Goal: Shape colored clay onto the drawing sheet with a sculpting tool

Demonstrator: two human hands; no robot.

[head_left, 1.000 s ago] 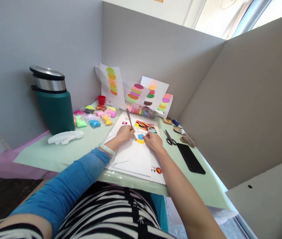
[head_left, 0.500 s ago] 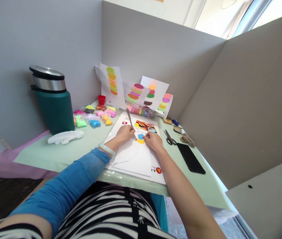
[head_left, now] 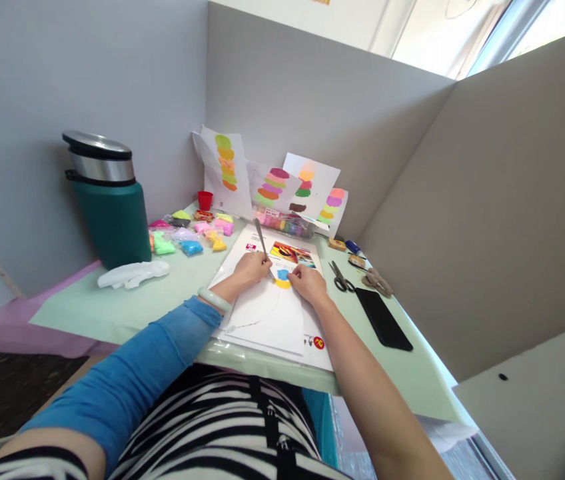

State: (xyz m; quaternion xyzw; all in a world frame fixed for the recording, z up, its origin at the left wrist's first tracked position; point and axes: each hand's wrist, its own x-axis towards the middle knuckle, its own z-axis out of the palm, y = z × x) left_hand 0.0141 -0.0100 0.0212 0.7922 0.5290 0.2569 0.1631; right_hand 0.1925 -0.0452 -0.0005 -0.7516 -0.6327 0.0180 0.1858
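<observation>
My left hand [head_left: 251,267] grips a thin metal tool [head_left: 263,241] like a pen, its tip down at a patch of blue and yellow clay [head_left: 283,278] on a white sheet of paper [head_left: 267,313]. My right hand [head_left: 307,283] rests on the sheet just right of the patch, fingertips pressing at its edge. A pale bangle [head_left: 214,299] sits on my left wrist above a blue sleeve.
Small bags of coloured clay [head_left: 190,233] lie at the back left beside a green flask [head_left: 109,200] and a red cup [head_left: 205,199]. Clay-daubed sheets [head_left: 272,183] lean on the back wall. Scissors [head_left: 339,277] and a black phone [head_left: 383,319] lie to the right. A white tray [head_left: 132,273] lies left.
Hands and tool stay almost still over the clay patch; the view has shifted very slightly.
</observation>
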